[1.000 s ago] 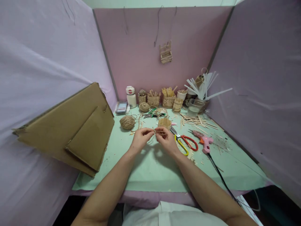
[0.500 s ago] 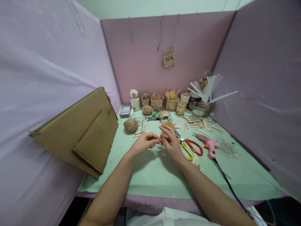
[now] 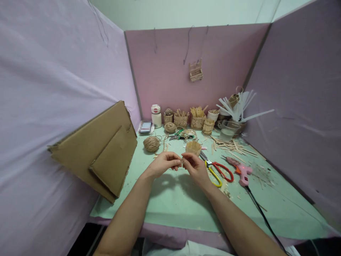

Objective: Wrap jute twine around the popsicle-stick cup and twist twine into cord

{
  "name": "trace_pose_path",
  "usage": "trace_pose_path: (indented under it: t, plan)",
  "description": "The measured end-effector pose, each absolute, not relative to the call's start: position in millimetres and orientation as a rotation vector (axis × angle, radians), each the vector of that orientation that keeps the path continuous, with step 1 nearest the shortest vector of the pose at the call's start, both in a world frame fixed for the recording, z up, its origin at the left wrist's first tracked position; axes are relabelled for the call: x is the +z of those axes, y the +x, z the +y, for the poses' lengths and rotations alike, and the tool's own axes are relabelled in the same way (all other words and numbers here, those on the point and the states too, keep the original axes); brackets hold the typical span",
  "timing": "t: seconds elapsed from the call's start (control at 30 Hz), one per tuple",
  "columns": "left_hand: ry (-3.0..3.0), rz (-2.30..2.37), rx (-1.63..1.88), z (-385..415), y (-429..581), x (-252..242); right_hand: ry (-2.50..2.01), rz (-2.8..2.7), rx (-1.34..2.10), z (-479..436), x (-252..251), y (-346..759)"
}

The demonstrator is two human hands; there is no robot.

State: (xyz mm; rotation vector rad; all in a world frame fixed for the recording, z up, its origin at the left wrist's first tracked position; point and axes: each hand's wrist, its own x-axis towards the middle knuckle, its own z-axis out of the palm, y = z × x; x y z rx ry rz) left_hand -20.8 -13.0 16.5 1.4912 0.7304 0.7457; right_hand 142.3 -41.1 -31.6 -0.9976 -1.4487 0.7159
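My left hand (image 3: 162, 164) and my right hand (image 3: 195, 167) meet fingertip to fingertip above the green table mat (image 3: 173, 199). Both pinch a short piece of brown jute twine (image 3: 182, 161) between them. A small stick-built cup (image 3: 193, 147) stands just behind my right hand. A ball of twine (image 3: 151, 144) lies behind my left hand, with loose strands trailing from it.
Red-and-yellow scissors (image 3: 217, 170) and a pink glue gun (image 3: 241, 171) with a black cord lie to the right. Wooden sticks (image 3: 234, 146), small baskets (image 3: 197, 121), a white bottle (image 3: 156, 116) and white strips (image 3: 239, 105) fill the back. Cardboard (image 3: 98, 149) leans at left.
My hands have drawn together, from a short span of twine stretched between them to a fingertip pinch. The camera has tilted, shifting the scene right and down.
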Motion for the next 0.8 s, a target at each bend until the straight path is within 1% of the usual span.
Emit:
trace_pose_path:
  t: [0.17,0.33,0.57,0.63,0.8]
  plan:
    - [1.398,0.742,0.714,-11.5,-21.1,15.8,-1.044,-1.397,0.649,-43.6,-24.7,141.5]
    - [1.391,0.747,0.676,-13.7,-21.1,20.1,-1.058,-1.283,0.713,-43.9,-22.5,139.9]
    - [1.469,0.699,0.651,-15.9,-26.1,23.9,-1.101,-1.290,0.727,-42.6,-24.3,140.9]
    - [1.524,0.736,0.717,-14.0,-24.5,22.1,-1.115,-1.365,0.642,-43.2,-24.3,140.2]
    - [1.752,0.989,0.980,-7.5,-15.3,13.0,-1.109,-1.539,0.274,-47.9,-28.5,138.7]
